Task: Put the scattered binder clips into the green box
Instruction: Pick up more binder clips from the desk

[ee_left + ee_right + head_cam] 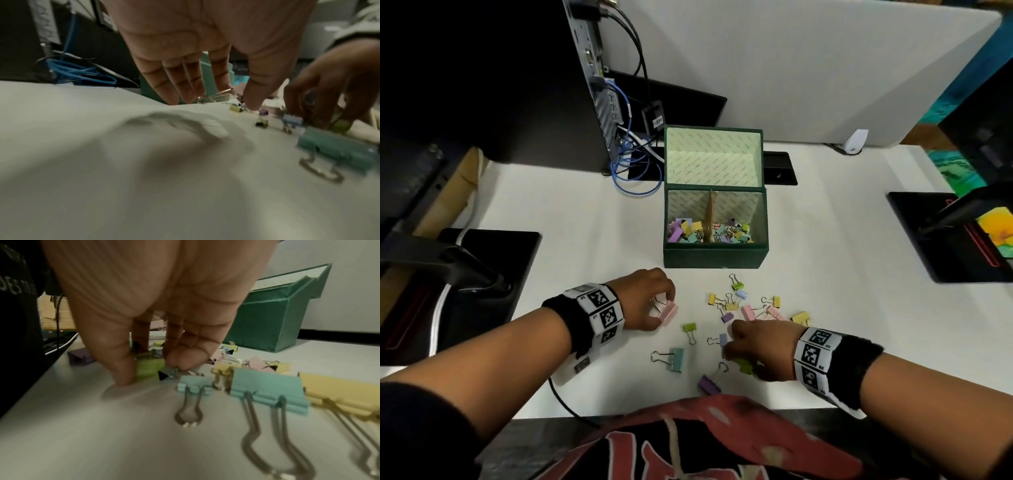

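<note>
The green box stands open at mid-table with its lid upright; several pastel binder clips lie in its two compartments. More clips lie scattered in front of it. My left hand pinches a pink clip on the table left of the pile; its wire handles show between fingers and thumb. My right hand grips a green clip between thumb and fingers, low on the table. A teal clip, a purple clip and a lilac clip lie between the hands.
A computer tower with blue cables stands at the back left. Black monitor bases sit at the left and right. A white divider closes the back. The table's front edge is near my body.
</note>
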`<state>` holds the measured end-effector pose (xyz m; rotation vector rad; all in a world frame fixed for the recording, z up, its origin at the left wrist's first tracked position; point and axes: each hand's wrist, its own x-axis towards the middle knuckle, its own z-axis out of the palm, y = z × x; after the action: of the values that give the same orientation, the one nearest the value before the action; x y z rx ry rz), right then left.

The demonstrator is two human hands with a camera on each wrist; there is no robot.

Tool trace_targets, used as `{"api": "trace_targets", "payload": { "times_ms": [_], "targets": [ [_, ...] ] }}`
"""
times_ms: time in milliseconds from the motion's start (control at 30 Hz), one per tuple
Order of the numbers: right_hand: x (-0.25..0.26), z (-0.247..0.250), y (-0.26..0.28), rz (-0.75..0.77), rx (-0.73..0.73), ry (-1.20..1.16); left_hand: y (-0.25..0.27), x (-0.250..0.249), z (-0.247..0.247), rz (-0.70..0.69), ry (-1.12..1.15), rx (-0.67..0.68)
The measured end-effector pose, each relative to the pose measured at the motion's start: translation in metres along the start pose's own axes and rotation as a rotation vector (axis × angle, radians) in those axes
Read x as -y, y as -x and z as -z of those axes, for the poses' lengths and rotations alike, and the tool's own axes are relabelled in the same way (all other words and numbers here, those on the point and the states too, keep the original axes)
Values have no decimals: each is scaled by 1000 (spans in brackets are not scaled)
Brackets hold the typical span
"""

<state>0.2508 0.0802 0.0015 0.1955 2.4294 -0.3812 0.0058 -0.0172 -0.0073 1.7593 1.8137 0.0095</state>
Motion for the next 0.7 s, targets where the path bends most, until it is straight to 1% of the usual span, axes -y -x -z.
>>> {"api": "trace_targets", "payload": {
  "times_ms": [133, 200, 333, 400, 567, 700],
  "targets": [
    [-5, 0, -8, -19, -59, 24, -1, 1, 6, 83, 168, -25],
    [-7, 2, -10, -24, -65, 52, -2, 2, 7, 109, 256, -44],
    [-9, 6, -13, -21, -80, 102, -4, -1, 10, 131, 392, -42],
    [-9, 6, -15, -15, -74, 132, -5, -4, 14, 129, 450, -61],
    [-3, 11, -22, -28, -101, 174, -6, -3, 19, 149, 466, -103],
    [-7, 14, -25, -75, -87, 74, -4, -2, 21, 161, 470, -105]
  ]
}}
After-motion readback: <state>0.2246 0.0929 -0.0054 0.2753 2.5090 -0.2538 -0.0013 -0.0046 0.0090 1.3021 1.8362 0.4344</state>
